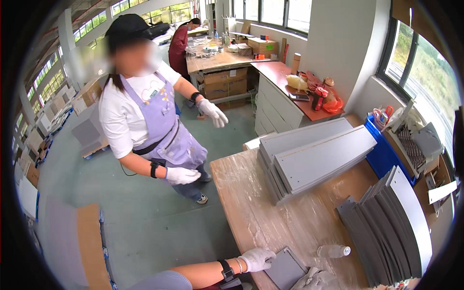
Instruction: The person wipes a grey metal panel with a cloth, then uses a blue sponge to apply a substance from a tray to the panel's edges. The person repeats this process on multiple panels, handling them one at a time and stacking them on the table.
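My left hand (pixel 258 260), in a white knit glove, reaches in from the lower edge with a dark band on its wrist. Its fingers are closed at the left edge of a small grey panel (pixel 286 270) near the table's front edge. A crumpled pale cloth (pixel 316 280) lies against the panel's right side. Beyond it, a clear plastic bottle (pixel 333 251) lies on its side. My right hand does not show. Across the table corner stands a co-worker in a lilac apron (pixel 162 113), with gloved hands (pixel 212 113) held apart from mine.
Film covers the wooden table (pixel 246 193). Stacked long grey panels (pixel 319 154) lie at its far side; curved panels (pixel 394 227) stand at right. Behind are a blue crate (pixel 386 150) and a red-topped cabinet (pixel 275 77). Another person (pixel 179 48) works farther back. Cardboard (pixel 89 241) stands left.
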The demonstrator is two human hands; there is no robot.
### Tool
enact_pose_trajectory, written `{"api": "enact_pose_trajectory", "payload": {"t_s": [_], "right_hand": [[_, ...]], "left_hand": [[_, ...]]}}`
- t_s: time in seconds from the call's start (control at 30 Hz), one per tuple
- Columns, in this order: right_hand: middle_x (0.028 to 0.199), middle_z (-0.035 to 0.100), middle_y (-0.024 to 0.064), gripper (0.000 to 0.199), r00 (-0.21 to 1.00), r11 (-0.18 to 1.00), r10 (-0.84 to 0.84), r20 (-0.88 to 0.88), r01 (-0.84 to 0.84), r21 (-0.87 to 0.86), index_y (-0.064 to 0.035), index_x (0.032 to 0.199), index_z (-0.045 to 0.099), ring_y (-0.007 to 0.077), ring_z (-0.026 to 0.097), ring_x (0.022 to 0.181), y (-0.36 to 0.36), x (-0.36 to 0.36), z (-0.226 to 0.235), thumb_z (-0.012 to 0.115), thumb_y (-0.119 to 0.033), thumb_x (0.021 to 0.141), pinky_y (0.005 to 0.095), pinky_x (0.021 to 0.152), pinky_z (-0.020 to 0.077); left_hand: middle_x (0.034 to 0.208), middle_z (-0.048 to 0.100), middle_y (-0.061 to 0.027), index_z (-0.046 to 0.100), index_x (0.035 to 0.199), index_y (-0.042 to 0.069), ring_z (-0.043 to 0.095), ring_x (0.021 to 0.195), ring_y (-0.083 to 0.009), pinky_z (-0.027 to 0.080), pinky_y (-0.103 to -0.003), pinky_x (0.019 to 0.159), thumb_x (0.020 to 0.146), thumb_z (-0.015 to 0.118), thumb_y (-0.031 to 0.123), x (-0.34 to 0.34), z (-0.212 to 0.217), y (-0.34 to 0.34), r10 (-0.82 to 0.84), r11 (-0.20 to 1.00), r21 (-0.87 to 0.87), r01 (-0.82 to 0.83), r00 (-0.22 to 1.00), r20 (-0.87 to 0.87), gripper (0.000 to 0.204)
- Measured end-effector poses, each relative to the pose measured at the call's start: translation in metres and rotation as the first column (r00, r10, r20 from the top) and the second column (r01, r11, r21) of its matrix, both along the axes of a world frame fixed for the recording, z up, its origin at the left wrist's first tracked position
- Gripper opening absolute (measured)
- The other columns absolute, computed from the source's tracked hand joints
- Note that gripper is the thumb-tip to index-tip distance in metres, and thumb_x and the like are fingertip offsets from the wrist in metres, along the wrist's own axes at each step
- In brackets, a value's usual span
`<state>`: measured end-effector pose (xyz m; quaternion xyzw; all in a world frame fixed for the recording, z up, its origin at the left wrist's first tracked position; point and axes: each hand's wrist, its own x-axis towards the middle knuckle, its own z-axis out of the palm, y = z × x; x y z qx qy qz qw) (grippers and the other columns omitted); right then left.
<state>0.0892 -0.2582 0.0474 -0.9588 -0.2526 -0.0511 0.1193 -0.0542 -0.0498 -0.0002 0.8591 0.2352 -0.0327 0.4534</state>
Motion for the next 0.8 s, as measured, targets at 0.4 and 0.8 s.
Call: {"api": "enact_pose_trajectory", "payload": {"t_s": [0.4,0.8], "right_hand": [[0.103,0.066,0.0236,0.028,0.995,0.995,0.093,-0.036,-0.091,0.047,-0.0109,0.113,0.065,0.0430,0.065,0.093,0.065,-0.012,0.013,0.047,-0.028,0.099,0.0527,0.079,0.0508],[0.103,0.069,0.0131,0.030,0.832,0.828,0.537,-0.140,-0.487,0.280,-0.0176,0.106,0.075,0.0362,0.065,0.095,0.123,-0.036,-0.034,0.073,-0.029,0.078,0.0483,0.082,0.0529]], "left_hand": [[0.087,0.069,-0.0225,0.067,0.094,0.009,0.067,0.088,-0.0433,0.051,-0.051,0.081,0.088,0.065,0.047,-0.021,0.016,-0.003,0.074,0.993,-0.068,-0.092,0.970,-0.233,0.038],[0.091,0.072,-0.0191,0.070,0.097,0.009,0.067,0.087,-0.0439,0.054,-0.049,0.081,0.089,0.063,0.046,-0.020,-0.002,-0.012,0.206,0.978,0.072,-0.196,0.959,-0.194,0.038]]}}
